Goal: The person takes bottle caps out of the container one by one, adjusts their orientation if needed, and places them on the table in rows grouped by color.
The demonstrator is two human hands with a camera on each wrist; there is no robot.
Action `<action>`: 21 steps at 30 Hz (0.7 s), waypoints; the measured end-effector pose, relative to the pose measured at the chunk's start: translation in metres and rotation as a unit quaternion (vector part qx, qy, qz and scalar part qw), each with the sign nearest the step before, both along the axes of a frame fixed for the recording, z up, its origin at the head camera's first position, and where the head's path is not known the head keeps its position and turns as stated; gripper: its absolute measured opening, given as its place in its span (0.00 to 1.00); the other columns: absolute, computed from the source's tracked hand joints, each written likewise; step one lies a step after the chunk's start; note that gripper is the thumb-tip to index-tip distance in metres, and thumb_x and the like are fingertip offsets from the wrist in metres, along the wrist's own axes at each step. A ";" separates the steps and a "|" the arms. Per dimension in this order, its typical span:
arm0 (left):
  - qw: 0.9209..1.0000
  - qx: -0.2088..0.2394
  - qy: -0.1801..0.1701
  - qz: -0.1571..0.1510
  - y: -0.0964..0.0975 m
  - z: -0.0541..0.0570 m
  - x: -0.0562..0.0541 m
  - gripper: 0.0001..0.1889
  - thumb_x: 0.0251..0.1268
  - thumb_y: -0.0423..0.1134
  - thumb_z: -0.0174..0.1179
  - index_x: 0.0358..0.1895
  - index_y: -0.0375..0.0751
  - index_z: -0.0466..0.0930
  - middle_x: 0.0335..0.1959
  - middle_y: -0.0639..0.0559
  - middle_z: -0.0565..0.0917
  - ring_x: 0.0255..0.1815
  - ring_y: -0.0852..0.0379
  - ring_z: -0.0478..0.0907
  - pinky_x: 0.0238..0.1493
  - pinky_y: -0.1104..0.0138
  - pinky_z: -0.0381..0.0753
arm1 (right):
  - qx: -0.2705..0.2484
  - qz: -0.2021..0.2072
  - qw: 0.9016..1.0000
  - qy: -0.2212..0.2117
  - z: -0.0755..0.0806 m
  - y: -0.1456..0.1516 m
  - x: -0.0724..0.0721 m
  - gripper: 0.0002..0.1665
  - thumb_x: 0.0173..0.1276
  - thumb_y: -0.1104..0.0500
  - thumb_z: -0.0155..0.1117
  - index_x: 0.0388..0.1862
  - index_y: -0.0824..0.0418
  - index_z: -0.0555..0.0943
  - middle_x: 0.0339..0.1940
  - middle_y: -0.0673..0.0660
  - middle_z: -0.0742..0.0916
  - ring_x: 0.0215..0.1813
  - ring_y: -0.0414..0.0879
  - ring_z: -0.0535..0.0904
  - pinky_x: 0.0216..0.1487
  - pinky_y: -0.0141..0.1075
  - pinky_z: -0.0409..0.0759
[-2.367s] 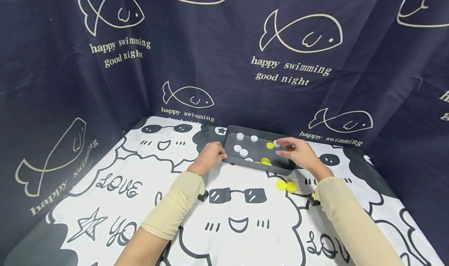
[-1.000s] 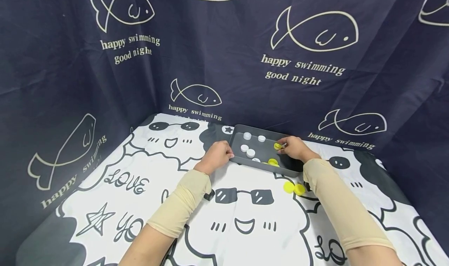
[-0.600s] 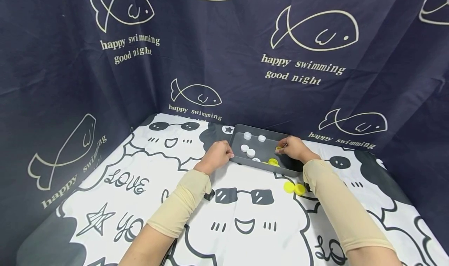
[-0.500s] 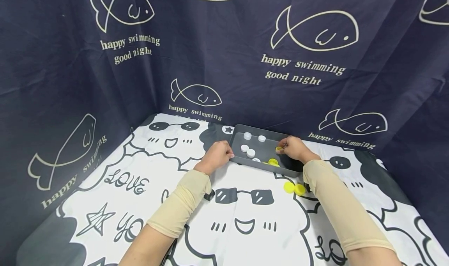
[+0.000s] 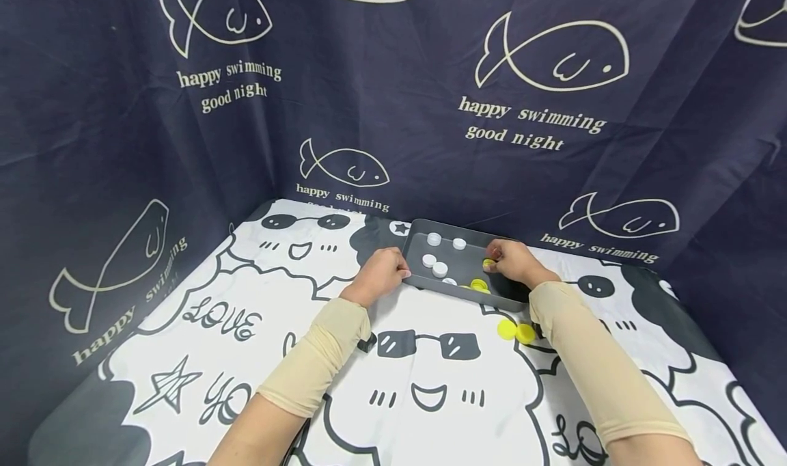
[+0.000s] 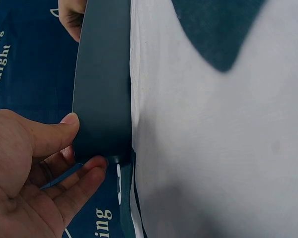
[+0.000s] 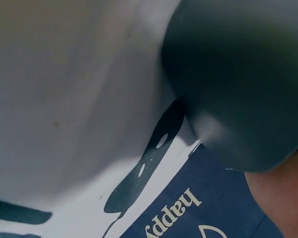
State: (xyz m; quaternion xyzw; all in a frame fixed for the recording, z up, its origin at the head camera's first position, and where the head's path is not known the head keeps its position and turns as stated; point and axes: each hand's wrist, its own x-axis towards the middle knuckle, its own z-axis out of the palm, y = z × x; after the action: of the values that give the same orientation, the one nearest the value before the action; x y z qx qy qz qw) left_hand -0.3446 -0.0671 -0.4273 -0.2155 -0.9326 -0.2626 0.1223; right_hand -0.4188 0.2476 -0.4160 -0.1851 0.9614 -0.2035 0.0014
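A dark grey rectangular tray [image 5: 424,283] stands near the back of the table with white and yellow bottle caps in it. My left hand [image 5: 382,272] pinches its near left corner; in the left wrist view, thumb and fingers [image 6: 92,173] grip the tray's end. Inside the right part of the tray, my right hand [image 5: 515,259] pinches a yellow bottle cap [image 5: 488,264], partly hidden by the fingers. Several white caps [image 5: 439,269] lie in the left half, and more yellow caps [image 5: 479,285] rest by the near wall. The right wrist view shows mostly the tray's outer wall [image 7: 238,89].
Two yellow round caps [image 5: 507,329] lie on the patterned white tablecloth [image 5: 430,425] in front of the tray, beside the right forearm. A dark blue curtain [image 5: 393,111] with fish drawings rises right behind the tray.
The right fingers have left a white cap, now out of sight, and closed on the yellow cap beside it, which has shifted slightly nearer. The left hand stays on the tray corner.
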 end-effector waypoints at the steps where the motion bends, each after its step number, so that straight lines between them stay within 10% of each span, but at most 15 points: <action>1: 1.000 0.000 0.000 0.000 0.000 0.000 0.000 0.04 0.63 0.34 0.68 0.30 0.40 0.90 0.31 0.53 0.81 0.34 0.58 0.80 0.42 0.67 0.81 | 0.002 -0.001 1.000 -0.002 0.000 0.000 0.000 0.21 0.60 0.61 0.75 0.50 0.68 0.81 0.44 0.66 0.85 0.47 0.59 0.80 0.51 0.53 0.78; 21: 1.000 -0.001 -0.010 0.003 0.000 0.005 0.003 0.05 0.64 0.35 0.67 0.31 0.40 0.90 0.31 0.54 0.81 0.35 0.58 0.80 0.43 0.67 0.81 | 0.018 0.022 0.999 -0.023 0.002 0.001 0.003 0.12 0.63 0.64 0.71 0.43 0.70 0.86 0.35 0.59 0.89 0.39 0.50 0.83 0.48 0.49 0.81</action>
State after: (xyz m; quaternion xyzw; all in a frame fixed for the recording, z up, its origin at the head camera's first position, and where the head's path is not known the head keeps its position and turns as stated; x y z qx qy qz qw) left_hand -0.3413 -0.0676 -0.4227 -0.2103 -0.9345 -0.2638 0.1135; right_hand -0.4153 0.2491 -0.4139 -0.2010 0.9605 -0.1900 0.0310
